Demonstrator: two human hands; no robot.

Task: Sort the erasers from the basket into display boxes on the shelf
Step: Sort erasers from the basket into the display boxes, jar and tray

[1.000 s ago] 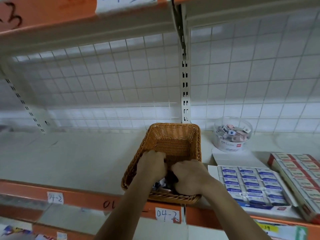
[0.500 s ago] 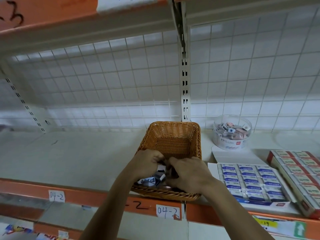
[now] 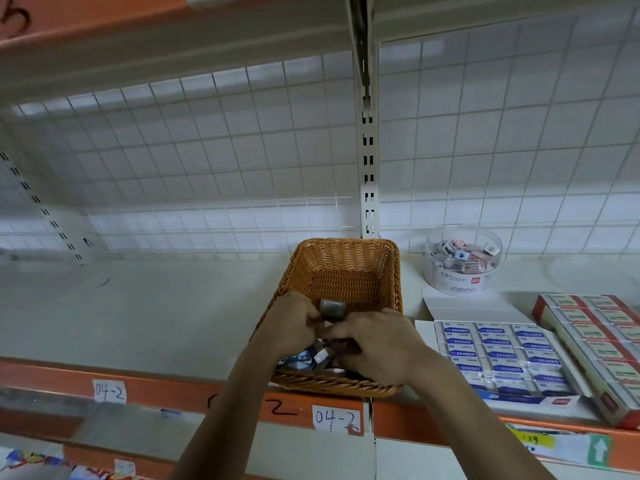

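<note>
Over the woven basket [image 3: 346,268], the left hand [image 3: 291,323] pinches a grey eraser [image 3: 333,309].

Head view, down onto shelf [image 3: 138,306]

Basket [image 3: 346,268] sitting on shelf [image 3: 156,306]; erasers [image 3: 306,358] lying in basket; display boxes [image 3: 498,355] lying right of basket; tub [image 3: 463,263] standing right-behind basket.

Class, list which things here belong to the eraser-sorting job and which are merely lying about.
Job in hand:
wicker basket
loose erasers in it
grey eraser pinched above them
blue eraser display box
red display box

Lying about:
clear round tub of small items
04-2 shelf label
yellow price tag
</note>
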